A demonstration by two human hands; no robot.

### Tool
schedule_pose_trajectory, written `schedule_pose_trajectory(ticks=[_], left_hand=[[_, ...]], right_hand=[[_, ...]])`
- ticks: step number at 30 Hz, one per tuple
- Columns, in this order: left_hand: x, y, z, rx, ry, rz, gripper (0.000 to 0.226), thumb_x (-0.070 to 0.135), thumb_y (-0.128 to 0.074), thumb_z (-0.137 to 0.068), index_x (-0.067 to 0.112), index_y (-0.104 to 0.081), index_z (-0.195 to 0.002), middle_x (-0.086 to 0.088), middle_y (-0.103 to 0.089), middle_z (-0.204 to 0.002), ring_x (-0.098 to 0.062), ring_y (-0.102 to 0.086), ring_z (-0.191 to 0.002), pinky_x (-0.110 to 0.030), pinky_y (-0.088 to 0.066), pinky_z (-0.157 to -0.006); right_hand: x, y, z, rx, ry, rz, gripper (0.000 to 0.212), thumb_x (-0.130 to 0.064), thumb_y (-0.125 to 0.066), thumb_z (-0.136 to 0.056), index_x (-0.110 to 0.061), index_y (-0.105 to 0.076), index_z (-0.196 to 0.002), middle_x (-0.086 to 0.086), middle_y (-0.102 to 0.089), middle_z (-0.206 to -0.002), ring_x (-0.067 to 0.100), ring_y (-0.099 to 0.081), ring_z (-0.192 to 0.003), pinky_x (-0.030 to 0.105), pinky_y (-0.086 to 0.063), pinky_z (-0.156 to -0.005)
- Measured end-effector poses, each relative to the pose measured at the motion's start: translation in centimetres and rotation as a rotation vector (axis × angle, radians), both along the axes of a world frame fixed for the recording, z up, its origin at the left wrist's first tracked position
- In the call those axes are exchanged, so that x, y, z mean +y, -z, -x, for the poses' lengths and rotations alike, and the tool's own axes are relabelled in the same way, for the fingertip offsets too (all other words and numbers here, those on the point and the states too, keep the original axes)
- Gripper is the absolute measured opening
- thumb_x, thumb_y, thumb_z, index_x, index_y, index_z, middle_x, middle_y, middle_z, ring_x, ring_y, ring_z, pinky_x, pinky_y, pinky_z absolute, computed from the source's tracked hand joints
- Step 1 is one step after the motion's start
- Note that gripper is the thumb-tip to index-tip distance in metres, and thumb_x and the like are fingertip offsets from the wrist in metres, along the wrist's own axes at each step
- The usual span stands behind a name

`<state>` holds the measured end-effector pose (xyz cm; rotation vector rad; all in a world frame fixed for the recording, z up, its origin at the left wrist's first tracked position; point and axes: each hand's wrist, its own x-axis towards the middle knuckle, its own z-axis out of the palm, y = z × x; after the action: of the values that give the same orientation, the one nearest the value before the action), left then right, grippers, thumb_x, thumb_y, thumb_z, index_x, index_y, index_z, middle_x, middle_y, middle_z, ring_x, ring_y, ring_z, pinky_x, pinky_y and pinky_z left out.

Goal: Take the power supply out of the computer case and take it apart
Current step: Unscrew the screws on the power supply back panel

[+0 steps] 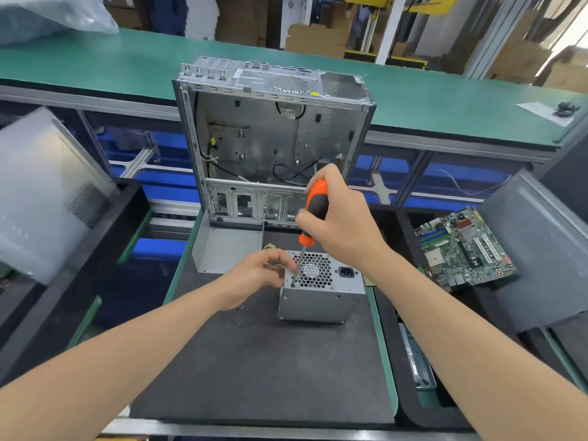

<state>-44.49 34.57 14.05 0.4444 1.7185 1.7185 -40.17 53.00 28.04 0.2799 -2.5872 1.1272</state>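
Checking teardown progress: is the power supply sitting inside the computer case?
No, the power supply stands on the black mat in front of the open computer case, outside it.

The power supply [321, 288] is sitting on the dark mat [261, 370], near the open computer case [270, 138]. The right hand [340, 218] is gripping an orange screwdriver [313, 211], its tip at the supply's left corner. The left hand [254, 278] is holding the supply's left side.
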Motion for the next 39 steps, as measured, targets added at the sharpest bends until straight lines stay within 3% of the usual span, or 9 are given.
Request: schedule_pose_trajectory(ticks=[4,10,13,15,19,26,29,33,39], left_hand=[[-0.01,0.29,-0.04,0.071,0.011,0.055,0.039,-0.005,-0.056,-0.067,0.012,-0.07,-0.1,0.001,-0.07,-0.11,-0.024,-0.065,-0.103,-0.039,-0.048,-0.098],[-0.06,-0.01,-0.55,0.118,0.018,0.067,0.033,-0.005,-0.056,-0.068,0.008,-0.069,-0.095,0.019,-0.065,-0.097,-0.004,-0.064,-0.084,-0.011,-0.046,-0.077],[-0.16,0.18,-0.47,0.132,0.01,0.064,0.033,-0.017,-0.053,-0.075,0.006,-0.068,-0.093,-0.005,-0.065,-0.115,-0.018,-0.068,-0.1,-0.026,-0.048,-0.089],[-0.2,0.1,-0.5,0.149,0.018,0.052,0.038,-0.023,-0.05,-0.075,0.006,-0.068,-0.091,-0.018,-0.06,-0.126,-0.023,-0.069,-0.104,-0.031,-0.049,-0.09],[-0.19,-0.03,-0.59,0.154,0.041,0.034,0.039,-0.024,-0.05,-0.074,0.008,-0.069,-0.089,-0.014,-0.063,-0.119,-0.015,-0.069,-0.093,-0.018,-0.048,-0.077],[-0.25,-0.08,-0.72,0.129,0.034,0.021,0.04,-0.018,-0.053,-0.072,0.015,-0.072,-0.087,0.002,-0.063,-0.114,-0.013,-0.067,-0.087,-0.018,-0.049,-0.074],[-0.23,-0.23,-0.84,0.118,0.038,0.016,0.038,-0.012,-0.055,-0.069,0.019,-0.073,-0.084,-0.001,-0.061,-0.115,-0.014,-0.066,-0.088,-0.019,-0.048,-0.075],[-0.31,-0.23,-0.9,0.122,0.034,0.026,0.038,-0.009,-0.055,-0.068,0.019,-0.073,-0.085,-0.014,-0.058,-0.127,-0.014,-0.066,-0.091,-0.02,-0.049,-0.077],[-0.4,-0.27,-0.89,0.146,0.048,0.04,0.04,-0.014,-0.054,-0.072,0.02,-0.072,-0.084,-0.016,-0.056,-0.131,-0.017,-0.064,-0.092,-0.027,-0.047,-0.079]], right_hand=[[0.16,0.06,-0.12,0.014,0.008,-0.017,0.032,-0.02,-0.068,-0.085,-0.025,-0.043,-0.104,0.0,-0.057,-0.064,0.018,-0.067,-0.06,0.046,-0.055,-0.06],[0.33,0.29,-0.24,0.044,0.012,-0.033,0.033,-0.025,-0.069,-0.087,-0.026,-0.043,-0.107,-0.004,-0.057,-0.07,0.017,-0.064,-0.065,0.038,-0.055,-0.057],[0.4,0.36,-0.18,0.05,0.015,-0.021,0.034,-0.026,-0.07,-0.086,-0.027,-0.043,-0.106,-0.003,-0.059,-0.071,0.016,-0.063,-0.065,0.034,-0.053,-0.056],[0.34,0.42,-0.17,0.055,0.016,-0.013,0.034,-0.026,-0.07,-0.085,-0.028,-0.043,-0.106,-0.003,-0.059,-0.071,0.017,-0.062,-0.065,0.031,-0.051,-0.055],[0.23,0.54,-0.29,0.045,0.019,-0.012,0.034,-0.026,-0.07,-0.086,-0.028,-0.043,-0.106,-0.002,-0.06,-0.074,0.016,-0.062,-0.067,0.029,-0.051,-0.056],[0.29,0.33,-0.41,0.045,0.013,-0.009,0.035,-0.024,-0.071,-0.086,-0.026,-0.043,-0.107,-0.002,-0.059,-0.073,0.008,-0.064,-0.067,0.025,-0.052,-0.054],[0.32,0.33,-0.5,0.051,0.02,-0.005,0.035,-0.023,-0.071,-0.086,-0.026,-0.043,-0.107,-0.003,-0.059,-0.072,0.009,-0.065,-0.067,0.028,-0.052,-0.055],[0.32,0.36,-0.63,0.06,0.027,-0.001,0.034,-0.022,-0.071,-0.086,-0.026,-0.044,-0.106,-0.005,-0.055,-0.068,0.004,-0.063,-0.064,0.021,-0.049,-0.052],[0.3,-0.02,-0.74,0.031,-0.038,-0.022,0.033,-0.022,-0.071,-0.088,-0.024,-0.044,-0.107,-0.003,-0.054,-0.069,0.009,-0.058,-0.06,0.02,-0.045,-0.05]])
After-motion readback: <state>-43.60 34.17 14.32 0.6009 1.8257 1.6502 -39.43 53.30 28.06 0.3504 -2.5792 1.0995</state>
